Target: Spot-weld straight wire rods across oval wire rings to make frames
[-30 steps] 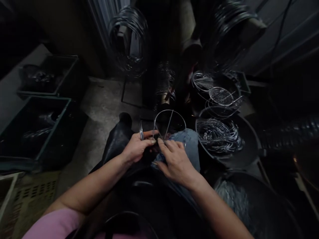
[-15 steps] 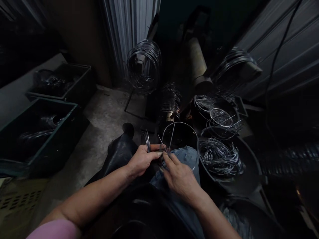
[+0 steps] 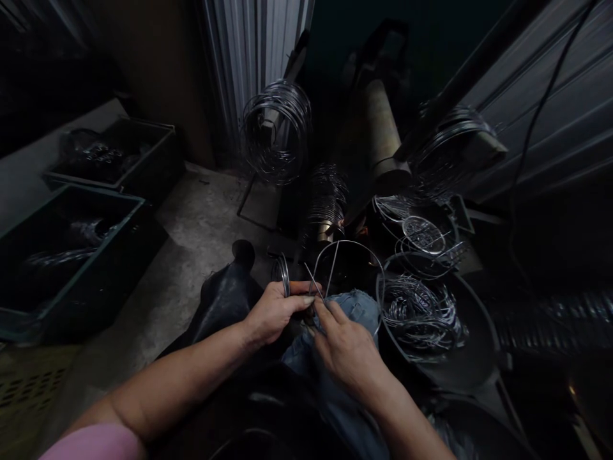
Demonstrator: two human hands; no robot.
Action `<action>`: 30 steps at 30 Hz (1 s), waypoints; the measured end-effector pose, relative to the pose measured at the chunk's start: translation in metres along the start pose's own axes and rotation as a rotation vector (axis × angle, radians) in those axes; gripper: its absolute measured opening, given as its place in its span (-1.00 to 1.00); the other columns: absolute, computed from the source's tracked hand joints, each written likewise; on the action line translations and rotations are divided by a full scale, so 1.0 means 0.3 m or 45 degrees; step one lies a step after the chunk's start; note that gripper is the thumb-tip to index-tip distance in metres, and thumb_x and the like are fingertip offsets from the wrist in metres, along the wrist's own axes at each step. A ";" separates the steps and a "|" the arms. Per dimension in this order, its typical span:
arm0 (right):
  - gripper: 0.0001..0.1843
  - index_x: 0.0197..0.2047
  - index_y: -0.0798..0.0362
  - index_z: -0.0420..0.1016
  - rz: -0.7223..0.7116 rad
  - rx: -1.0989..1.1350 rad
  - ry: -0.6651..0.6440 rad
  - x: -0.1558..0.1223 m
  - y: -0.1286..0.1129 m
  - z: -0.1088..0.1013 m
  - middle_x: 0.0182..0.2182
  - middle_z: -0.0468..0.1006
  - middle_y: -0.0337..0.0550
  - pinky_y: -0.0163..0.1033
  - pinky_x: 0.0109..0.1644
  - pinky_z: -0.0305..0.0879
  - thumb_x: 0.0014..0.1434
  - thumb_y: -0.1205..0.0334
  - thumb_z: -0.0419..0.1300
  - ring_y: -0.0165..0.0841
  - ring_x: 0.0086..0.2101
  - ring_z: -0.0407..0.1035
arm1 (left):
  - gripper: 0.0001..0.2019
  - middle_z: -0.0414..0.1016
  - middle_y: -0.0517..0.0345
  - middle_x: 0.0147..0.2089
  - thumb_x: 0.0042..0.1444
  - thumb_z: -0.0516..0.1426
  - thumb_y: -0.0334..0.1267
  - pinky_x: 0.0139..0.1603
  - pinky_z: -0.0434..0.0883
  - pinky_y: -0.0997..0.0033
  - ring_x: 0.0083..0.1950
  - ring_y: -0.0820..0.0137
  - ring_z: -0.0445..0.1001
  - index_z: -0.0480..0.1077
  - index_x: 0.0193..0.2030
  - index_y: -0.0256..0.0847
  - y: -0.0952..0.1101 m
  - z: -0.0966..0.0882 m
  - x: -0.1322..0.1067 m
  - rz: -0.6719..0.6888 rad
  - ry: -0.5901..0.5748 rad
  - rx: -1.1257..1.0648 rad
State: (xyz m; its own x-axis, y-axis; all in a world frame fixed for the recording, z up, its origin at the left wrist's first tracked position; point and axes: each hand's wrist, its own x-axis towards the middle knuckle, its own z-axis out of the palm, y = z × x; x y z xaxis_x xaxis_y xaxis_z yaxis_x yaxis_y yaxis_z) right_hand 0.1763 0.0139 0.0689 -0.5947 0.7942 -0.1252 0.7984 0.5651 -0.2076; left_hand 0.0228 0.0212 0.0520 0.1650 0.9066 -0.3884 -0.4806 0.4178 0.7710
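Two bare hands near denim knee (image 3: 357, 311). Left hand (image 3: 274, 314) pinches wire hoop (image 3: 348, 242) at near side, thin rings (image 3: 286, 275) beside its knuckles; right hand (image 3: 348, 350) narrow on wire end (image 3: 313, 278), exact contact hidden. Step in hand: apparently fingertip work where wires cross; next move seems to call for firm pinch. Outward: wire coil (image 3: 328, 191) ahead; basin (image 3: 465, 365) at right, overlapping hoop in view, likely cramping that side; green crate (image 3: 112, 255) well apart, left.
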 end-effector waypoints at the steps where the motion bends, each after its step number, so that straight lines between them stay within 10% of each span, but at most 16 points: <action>1: -0.51 0.18 0.19 0.16 0.003 -0.007 -0.008 0.003 0.000 -0.006 -0.02 0.35 0.12 -0.24 -0.31 0.36 0.18 0.27 -0.10 -0.27 -0.26 0.41 | -0.71 0.55 0.02 -0.30 -0.11 0.19 -0.40 -0.12 0.32 0.39 -0.28 0.39 0.46 0.49 -0.17 -0.32 0.001 0.000 0.002 -0.001 0.003 -0.003; 23: -0.57 0.12 0.17 0.20 0.006 0.136 0.050 0.064 0.016 -0.096 -0.10 0.38 0.06 -0.22 -0.26 0.34 0.18 0.27 -0.05 -0.28 -0.28 0.40 | -0.70 0.50 0.05 -0.41 -0.12 0.19 -0.40 -0.33 0.35 0.42 -0.43 0.43 0.44 0.47 -0.16 -0.36 0.057 0.025 0.055 0.041 -0.033 -0.043; 30: -0.59 0.06 0.13 0.31 -0.198 0.199 0.506 -0.002 0.050 -0.090 -0.30 0.45 -0.04 -0.19 -0.21 0.29 0.14 0.21 0.05 -0.29 -0.29 0.36 | -0.73 0.48 0.07 -0.49 -0.15 0.21 -0.39 -0.42 0.37 0.40 -0.51 0.43 0.42 0.47 -0.22 -0.35 0.065 0.015 0.046 0.034 0.032 -0.012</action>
State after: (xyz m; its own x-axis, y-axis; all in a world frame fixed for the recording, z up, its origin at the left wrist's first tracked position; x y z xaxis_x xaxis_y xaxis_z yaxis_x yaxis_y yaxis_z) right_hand 0.1911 0.0279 0.0922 -0.5996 0.7440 0.2949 0.6606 0.6681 -0.3425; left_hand 0.0197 0.0420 0.0640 0.1304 0.9156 -0.3804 -0.4923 0.3928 0.7767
